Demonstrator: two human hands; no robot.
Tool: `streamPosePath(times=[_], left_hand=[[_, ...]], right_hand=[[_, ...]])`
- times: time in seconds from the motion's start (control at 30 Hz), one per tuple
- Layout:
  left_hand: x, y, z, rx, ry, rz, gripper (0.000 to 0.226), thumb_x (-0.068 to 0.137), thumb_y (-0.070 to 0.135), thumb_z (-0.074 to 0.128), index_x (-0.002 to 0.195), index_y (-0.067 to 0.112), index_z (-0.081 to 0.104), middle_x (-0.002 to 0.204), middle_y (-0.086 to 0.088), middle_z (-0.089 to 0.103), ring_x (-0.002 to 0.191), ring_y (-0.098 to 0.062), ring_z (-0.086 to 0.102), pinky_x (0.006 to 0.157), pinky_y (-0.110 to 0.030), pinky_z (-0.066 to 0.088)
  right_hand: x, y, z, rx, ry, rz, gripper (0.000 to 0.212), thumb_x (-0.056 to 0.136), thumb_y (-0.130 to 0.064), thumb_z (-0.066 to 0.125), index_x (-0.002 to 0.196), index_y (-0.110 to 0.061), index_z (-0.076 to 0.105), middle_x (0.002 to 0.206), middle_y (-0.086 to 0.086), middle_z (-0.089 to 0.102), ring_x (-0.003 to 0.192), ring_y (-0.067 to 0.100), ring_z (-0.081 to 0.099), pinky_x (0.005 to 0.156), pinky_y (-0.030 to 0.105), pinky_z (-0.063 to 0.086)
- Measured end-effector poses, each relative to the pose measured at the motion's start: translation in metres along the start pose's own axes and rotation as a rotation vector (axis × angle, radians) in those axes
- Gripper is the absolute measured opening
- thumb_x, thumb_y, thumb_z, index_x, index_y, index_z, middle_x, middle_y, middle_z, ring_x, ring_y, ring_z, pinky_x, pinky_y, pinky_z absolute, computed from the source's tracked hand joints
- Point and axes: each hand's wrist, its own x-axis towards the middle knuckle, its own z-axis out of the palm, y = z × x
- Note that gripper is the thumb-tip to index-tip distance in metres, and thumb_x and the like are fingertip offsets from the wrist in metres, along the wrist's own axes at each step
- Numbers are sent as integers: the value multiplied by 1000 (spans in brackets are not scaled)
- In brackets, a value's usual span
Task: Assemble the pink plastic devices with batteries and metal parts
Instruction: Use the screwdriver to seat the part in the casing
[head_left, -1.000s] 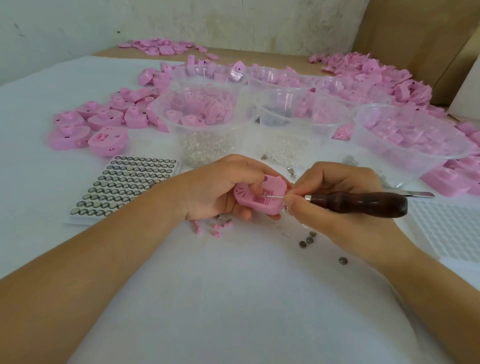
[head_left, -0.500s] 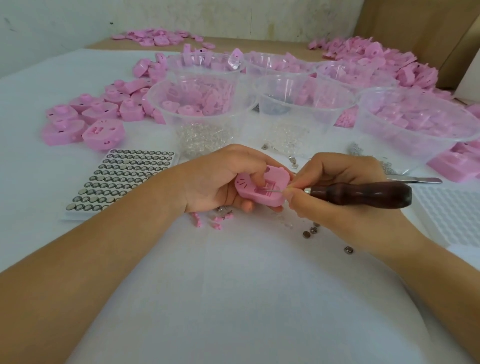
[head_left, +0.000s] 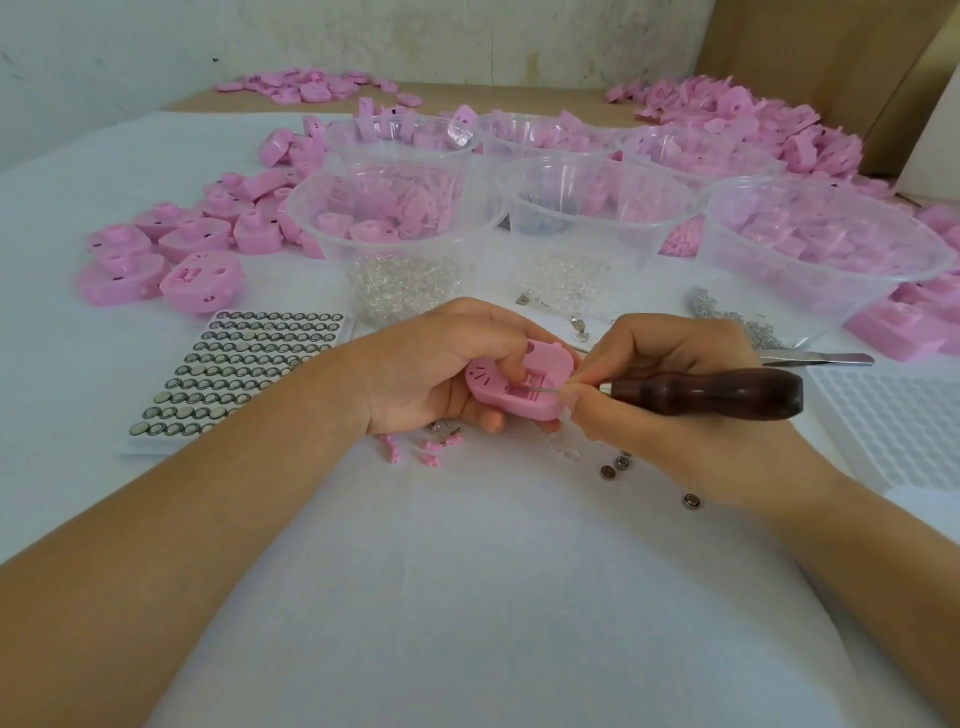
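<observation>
My left hand (head_left: 431, 371) grips a pink plastic device (head_left: 519, 387) just above the white table, its open compartment facing up. My right hand (head_left: 670, 395) holds a dark wooden-handled awl (head_left: 711, 393), and the thin metal tip lies inside the device's compartment. Three loose button batteries (head_left: 622, 462) lie on the cloth under my right hand. A tray of button batteries (head_left: 234, 374) sits to the left. Small pink bits (head_left: 431, 452) lie below the device.
Several clear plastic bowls (head_left: 810, 260) holding pink parts stand behind my hands, with piles of clear beads (head_left: 405, 286) in front of them. Pink shells (head_left: 156, 254) are heaped left and far right. Metal tweezers (head_left: 815, 357) and a white empty tray (head_left: 898, 431) lie at right.
The awl tip has pushed a little further into the device's compartment. Both hands stay in nearly the same place; the view has shifted slightly.
</observation>
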Motion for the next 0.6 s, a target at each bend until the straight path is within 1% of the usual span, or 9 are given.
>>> streamPosePath(times=[0.1,0.3,0.37,0.4,0.47,0.53,0.57,0.6], left_hand=[[0,0,0,-1,10,-3,32,62,-1,44,82,8,68,62,-6,68,49,-14,64,35,-14,42],[1,-1,1,46,54,-20,31,60,1,46,83,8,66,62,-4,68,50,-14,64,36,-15,41],[2,-1,2,76,70,-21,27,64,0,48,82,9,67,62,-4,67,51,-13,64,36,-15,42],[2,-1,2,89,73,-19,25,69,-4,49,81,9,67,61,-3,67,51,-13,64,37,-15,42],[2,-2,2,101,80,-13,31,80,-10,43,80,9,67,60,-2,66,50,-12,63,37,-15,42],[2,-2,2,84,88,-11,35,81,-11,42,76,11,69,60,-3,67,50,-12,63,37,-15,43],[1,-2,3,71,88,-10,34,79,-10,44,74,11,70,61,-4,67,50,-12,64,37,-16,43],[1,-1,3,60,85,-10,34,78,-10,45,73,12,71,61,-4,67,51,-13,64,37,-16,44]], right_hand=[[0,1,0,-4,5,2,14,74,0,69,65,-10,65,60,6,64,49,13,57,47,18,47],[0,-2,2,-12,12,25,14,70,-3,67,61,-12,63,52,-1,60,41,2,50,40,11,40],[0,-3,3,-16,3,25,13,70,-1,65,61,-10,61,49,-5,58,39,0,49,39,11,41],[-1,-3,3,-19,1,20,13,70,0,65,61,-8,61,48,-6,58,38,-1,49,38,10,40],[-2,-3,4,-59,15,-1,14,72,1,67,62,-4,59,49,-3,59,36,1,48,36,10,37],[-2,-3,5,-123,20,-27,14,73,-5,67,63,-3,59,56,6,61,38,9,50,35,20,39],[-2,-2,5,-129,18,-27,13,74,-6,67,64,-4,59,57,8,61,38,10,51,36,21,41],[-2,-2,4,-104,13,-17,14,74,-3,68,64,-5,59,58,7,62,38,7,52,36,18,42]])
